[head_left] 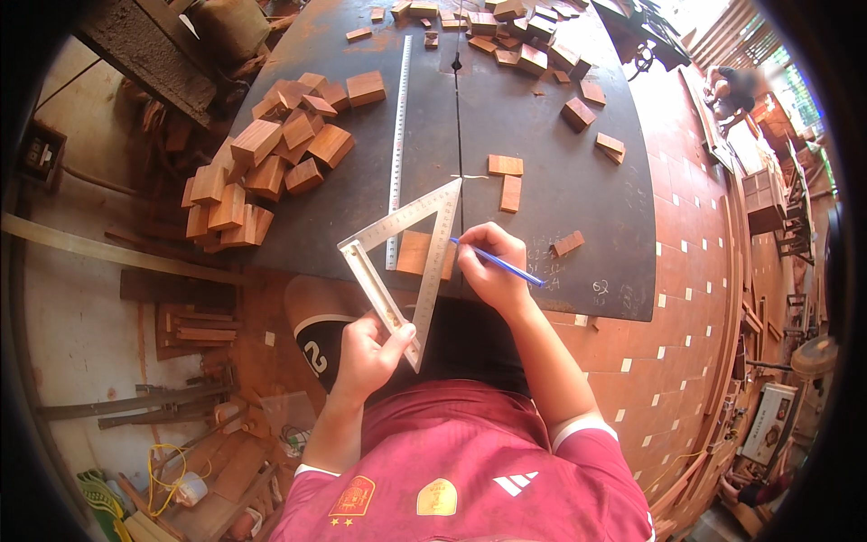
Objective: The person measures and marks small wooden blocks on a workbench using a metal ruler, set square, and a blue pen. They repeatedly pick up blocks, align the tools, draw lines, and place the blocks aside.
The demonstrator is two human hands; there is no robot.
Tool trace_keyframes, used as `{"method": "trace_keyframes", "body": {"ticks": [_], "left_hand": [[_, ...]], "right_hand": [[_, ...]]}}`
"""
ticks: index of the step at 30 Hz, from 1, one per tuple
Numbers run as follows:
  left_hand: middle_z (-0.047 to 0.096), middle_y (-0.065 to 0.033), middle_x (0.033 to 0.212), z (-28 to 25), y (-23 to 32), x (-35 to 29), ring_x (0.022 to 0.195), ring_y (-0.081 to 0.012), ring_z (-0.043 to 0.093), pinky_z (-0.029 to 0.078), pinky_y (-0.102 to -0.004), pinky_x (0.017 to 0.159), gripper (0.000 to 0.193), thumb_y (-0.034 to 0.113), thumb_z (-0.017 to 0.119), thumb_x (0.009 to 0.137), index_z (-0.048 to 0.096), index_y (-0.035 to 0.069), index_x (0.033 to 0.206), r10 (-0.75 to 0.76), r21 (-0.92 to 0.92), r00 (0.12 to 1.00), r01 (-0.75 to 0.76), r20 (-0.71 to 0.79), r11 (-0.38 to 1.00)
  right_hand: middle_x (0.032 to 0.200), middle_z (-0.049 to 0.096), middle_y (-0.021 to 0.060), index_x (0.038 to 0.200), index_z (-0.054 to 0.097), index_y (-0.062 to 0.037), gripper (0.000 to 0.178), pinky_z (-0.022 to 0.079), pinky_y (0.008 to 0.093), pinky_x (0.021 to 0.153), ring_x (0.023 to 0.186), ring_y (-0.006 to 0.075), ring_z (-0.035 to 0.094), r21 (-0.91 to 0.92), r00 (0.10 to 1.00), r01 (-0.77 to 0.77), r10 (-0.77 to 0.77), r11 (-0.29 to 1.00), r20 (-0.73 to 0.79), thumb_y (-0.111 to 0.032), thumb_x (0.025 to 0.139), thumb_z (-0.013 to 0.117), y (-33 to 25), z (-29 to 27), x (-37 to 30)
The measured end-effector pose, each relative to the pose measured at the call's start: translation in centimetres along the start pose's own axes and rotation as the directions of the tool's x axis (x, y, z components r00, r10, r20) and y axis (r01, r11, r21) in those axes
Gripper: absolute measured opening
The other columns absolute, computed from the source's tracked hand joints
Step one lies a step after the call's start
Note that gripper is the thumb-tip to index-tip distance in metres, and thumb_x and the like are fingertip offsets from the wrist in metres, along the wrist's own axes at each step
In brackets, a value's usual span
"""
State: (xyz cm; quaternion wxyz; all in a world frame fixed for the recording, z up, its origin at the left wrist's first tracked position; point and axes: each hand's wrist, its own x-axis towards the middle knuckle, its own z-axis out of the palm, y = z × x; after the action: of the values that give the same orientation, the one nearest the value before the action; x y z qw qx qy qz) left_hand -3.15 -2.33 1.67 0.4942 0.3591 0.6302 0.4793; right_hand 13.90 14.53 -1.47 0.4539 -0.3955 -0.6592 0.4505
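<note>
My left hand [368,354] grips the thick edge of a metal triangle square [444,230] near the front of the dark table. Under the square lies a wooden block [413,251], partly covered by it. A blue pen [506,265] is held in my right hand [492,266], its tip by the square's long graduated edge, over the block. To the left of the block, a long steel ruler [398,135] runs away from me along the table. Two small wooden pieces [510,193] sit at a right angle beyond my right hand.
A heap of wooden blocks [262,163] covers the table's left side, with more scattered blocks [533,59] at the far end. One small block [567,244] lies right of my right hand. Another person [733,90] is in the far right background. Wood scraps [221,479] lie at lower left.
</note>
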Motion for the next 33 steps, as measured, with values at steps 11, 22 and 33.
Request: {"method": "trace_keyframes", "body": {"ticks": [11, 22, 33], "left_hand": [[0.073, -0.0079, 0.080, 0.2, 0.3, -0.1, 0.071, -0.0103, 0.069, 0.054, -0.0255, 0.065, 0.014, 0.010, 0.071, 0.094, 0.069, -0.004, 0.096, -0.019, 0.018, 1.000, 0.019, -0.012, 1.000], [0.074, -0.0086, 0.079, 0.2, -0.2, -0.1, 0.071, -0.0105, 0.070, 0.054, -0.0263, 0.065, 0.014, 0.010, 0.072, 0.094, 0.071, -0.003, 0.096, -0.042, -0.012, 0.999, 0.041, -0.016, 0.999], [0.075, -0.0099, 0.081, 0.2, 0.0, -0.1, 0.073, -0.0109, 0.070, 0.054, -0.0270, 0.066, 0.016, 0.010, 0.073, 0.093, 0.072, -0.005, 0.097, -0.022, 0.051, 0.999, 0.024, -0.037, 0.998]], "right_hand": [[0.065, 0.066, 0.0035, 0.087, 0.068, 0.0011, 0.004, 0.047, 0.0234, 0.056, 0.059, 0.0043, 0.058, -0.046, 1.000, 0.019, -0.020, 0.999, -0.015, -0.001, 0.083, 0.069, 0.1, 0.1, -0.1], [0.064, 0.066, 0.0045, 0.086, 0.068, 0.0017, 0.005, 0.048, 0.0239, 0.056, 0.059, 0.0046, 0.059, -0.041, 1.000, -0.015, 0.015, 0.999, -0.008, -0.002, 0.083, 0.068, -0.2, 0.2, 0.0], [0.068, 0.068, 0.0111, 0.083, 0.069, 0.0014, 0.006, 0.052, 0.0287, 0.057, 0.058, 0.0124, 0.064, -0.116, 0.989, 0.001, 0.017, 0.993, 0.149, -0.002, 0.078, 0.070, -3.3, -0.3, -1.7]]}}
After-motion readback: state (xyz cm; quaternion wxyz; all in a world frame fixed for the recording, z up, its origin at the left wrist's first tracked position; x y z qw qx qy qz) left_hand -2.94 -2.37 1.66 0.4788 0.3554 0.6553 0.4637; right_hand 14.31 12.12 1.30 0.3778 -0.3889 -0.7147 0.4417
